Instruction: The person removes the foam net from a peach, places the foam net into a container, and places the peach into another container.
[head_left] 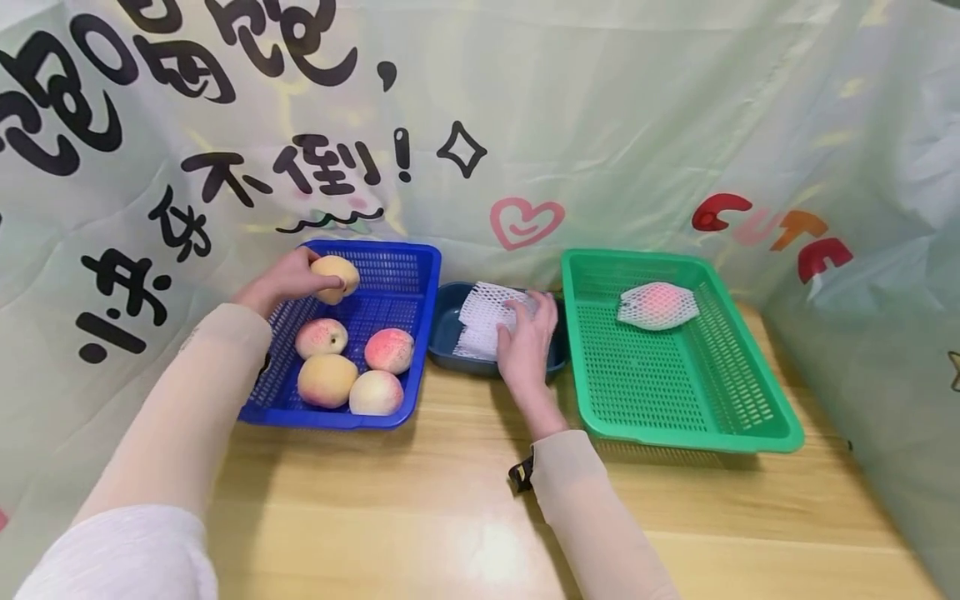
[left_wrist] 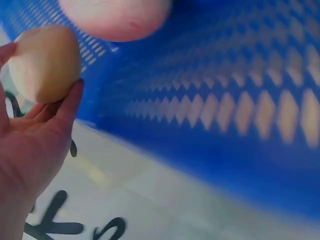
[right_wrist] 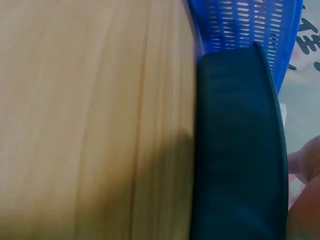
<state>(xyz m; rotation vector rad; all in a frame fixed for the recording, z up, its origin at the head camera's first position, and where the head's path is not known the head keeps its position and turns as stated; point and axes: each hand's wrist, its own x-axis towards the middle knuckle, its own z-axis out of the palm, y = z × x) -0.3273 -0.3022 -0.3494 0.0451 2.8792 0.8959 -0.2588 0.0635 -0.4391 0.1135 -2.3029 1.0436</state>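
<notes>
In the head view my left hand (head_left: 291, 277) grips a yellowish peach (head_left: 335, 278) above the back left of a blue basket (head_left: 341, 417). The left wrist view shows this peach (left_wrist: 47, 62) between thumb and fingers. Several more peaches, such as a pink one (head_left: 389, 350), lie in the basket. My right hand (head_left: 527, 343) reaches over a dark blue-green bin (head_left: 447, 321), its curled fingers on white foam net sleeves (head_left: 483, 310), pinching at their right side. In the right wrist view only part of the right hand (right_wrist: 307, 165) shows beyond the bin's wall; its fingertips are hidden.
On the right stands a green basket (head_left: 637, 400) holding one pink peach in a foam net (head_left: 658, 305). Wooden tabletop (head_left: 420, 500) runs along the front. A printed cloth (head_left: 637, 125) hangs behind and beside the baskets.
</notes>
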